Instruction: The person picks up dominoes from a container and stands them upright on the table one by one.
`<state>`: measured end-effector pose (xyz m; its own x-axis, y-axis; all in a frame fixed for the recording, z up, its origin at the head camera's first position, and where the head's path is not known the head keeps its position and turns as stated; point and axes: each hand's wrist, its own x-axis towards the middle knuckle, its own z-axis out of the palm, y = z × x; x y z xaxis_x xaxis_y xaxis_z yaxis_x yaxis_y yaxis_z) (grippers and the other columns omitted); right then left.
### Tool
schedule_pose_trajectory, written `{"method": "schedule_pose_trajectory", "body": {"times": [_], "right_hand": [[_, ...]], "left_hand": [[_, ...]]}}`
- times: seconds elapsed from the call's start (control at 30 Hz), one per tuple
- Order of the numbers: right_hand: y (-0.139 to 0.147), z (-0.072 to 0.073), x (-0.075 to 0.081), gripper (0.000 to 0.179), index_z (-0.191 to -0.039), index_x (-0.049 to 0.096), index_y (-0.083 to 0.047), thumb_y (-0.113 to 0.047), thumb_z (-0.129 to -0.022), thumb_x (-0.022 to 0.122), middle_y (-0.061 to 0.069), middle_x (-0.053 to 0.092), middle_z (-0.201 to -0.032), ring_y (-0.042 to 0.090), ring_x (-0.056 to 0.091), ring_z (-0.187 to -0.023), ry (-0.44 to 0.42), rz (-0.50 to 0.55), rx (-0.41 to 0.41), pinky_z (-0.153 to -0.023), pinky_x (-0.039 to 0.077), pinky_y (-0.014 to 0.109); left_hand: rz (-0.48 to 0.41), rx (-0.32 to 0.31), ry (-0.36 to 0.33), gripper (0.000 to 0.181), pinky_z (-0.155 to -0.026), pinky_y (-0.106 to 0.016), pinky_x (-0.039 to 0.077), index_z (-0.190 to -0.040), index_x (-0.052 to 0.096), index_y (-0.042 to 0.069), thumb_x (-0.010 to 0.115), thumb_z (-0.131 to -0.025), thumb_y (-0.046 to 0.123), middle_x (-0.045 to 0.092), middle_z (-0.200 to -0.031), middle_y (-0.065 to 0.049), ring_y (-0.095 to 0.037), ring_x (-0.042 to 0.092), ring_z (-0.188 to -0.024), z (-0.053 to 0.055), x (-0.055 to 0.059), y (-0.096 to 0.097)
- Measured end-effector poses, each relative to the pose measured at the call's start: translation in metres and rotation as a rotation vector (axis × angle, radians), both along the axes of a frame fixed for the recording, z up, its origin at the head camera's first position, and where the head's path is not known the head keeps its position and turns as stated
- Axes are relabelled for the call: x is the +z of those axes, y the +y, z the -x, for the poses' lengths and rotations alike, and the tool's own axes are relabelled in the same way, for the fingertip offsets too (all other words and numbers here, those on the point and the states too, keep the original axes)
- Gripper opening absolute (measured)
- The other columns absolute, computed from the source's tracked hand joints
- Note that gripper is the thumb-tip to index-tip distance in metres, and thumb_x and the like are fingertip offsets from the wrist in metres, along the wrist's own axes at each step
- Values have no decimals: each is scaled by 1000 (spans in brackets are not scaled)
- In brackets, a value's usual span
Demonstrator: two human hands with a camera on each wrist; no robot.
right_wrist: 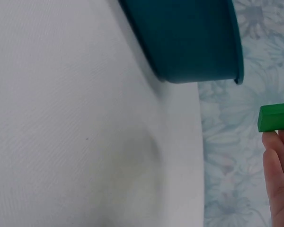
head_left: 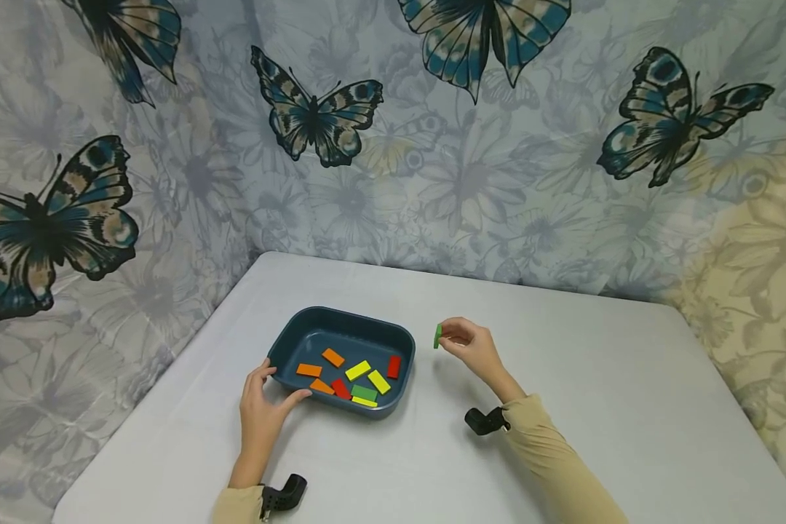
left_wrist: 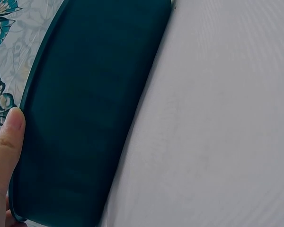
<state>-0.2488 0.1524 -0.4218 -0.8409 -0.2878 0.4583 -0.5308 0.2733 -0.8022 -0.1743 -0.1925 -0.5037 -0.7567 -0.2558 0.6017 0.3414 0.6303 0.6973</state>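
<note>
A dark blue rectangular tub (head_left: 367, 412) with rounded corners stands on the white table. Several small wooden blocks in orange, yellow, red and green lie flat inside it, among them a green block (head_left: 364, 393) by the near wall. My left hand (head_left: 262, 407) holds the tub's near left corner, thumb at the front rim and fingers along the left side; the thumb (left_wrist: 8, 137) shows at the rim in the left wrist view. Just right of the tub, my right hand (head_left: 471, 348) pinches another green block (right_wrist: 277, 117) by its fingertips, raised above the table.
The white table (head_left: 563, 349) stretches away to the right and in front of the tub. Behind and to the left, a patterned wall covering with large butterflies (head_left: 321, 109) meets the table's edges. A black wrist camera (head_left: 486, 421) sits under the right wrist, and another camera (head_left: 284, 495) under the left.
</note>
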Motion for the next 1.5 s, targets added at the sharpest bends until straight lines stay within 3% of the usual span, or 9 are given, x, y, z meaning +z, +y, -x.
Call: {"method": "schedule_pose_trajectory", "body": {"times": [0.17,0.33,0.43,0.67,1.0,1.5], "right_hand": [[0,5,-11,18,-93,58,14,12,-76,63,25,61,-86,36,60,-78,-33,-9,-51,-69,52,36],[-1,23,-34,18,-94,60,9,6,-77,65,19,63,-87,29,61,-78,-57,-26,-82,-68,52,29],[0,30,-45,17,-94,61,6,4,-77,66,15,63,-87,25,61,-78,-73,-51,-100,-68,52,26],[7,29,-53,17,-93,61,4,5,-76,67,14,63,-86,25,61,-77,-50,-83,-98,-69,52,27],[13,28,-59,20,-97,62,4,2,-78,67,13,64,-88,25,61,-80,-63,-108,-97,-69,51,27],[17,27,-65,19,-96,62,4,0,-78,67,13,64,-88,25,61,-80,-119,-104,-135,-69,51,27]], "left_hand": [[6,-6,8,68,-87,-37,39,-103,51,-8,87,-50,12,48,-119,-23,-35,45,-110,2,0,1],[14,0,28,68,-88,-36,39,-103,51,-8,87,-49,11,48,-119,-23,-35,45,-110,3,1,-1],[19,3,32,67,-89,-31,39,-103,51,-8,87,-49,10,48,-118,-23,-35,45,-110,2,1,-1],[4,-3,38,65,-91,-15,33,-102,51,-7,87,-50,9,48,-120,-23,-35,45,-110,1,1,0],[-10,15,9,65,-87,-50,39,-102,51,-6,87,-50,10,47,-119,-23,-37,44,-109,1,3,-2],[-37,-9,-9,64,-87,-54,37,-101,51,-8,87,-50,9,47,-119,-23,-37,43,-111,2,2,0]]}}
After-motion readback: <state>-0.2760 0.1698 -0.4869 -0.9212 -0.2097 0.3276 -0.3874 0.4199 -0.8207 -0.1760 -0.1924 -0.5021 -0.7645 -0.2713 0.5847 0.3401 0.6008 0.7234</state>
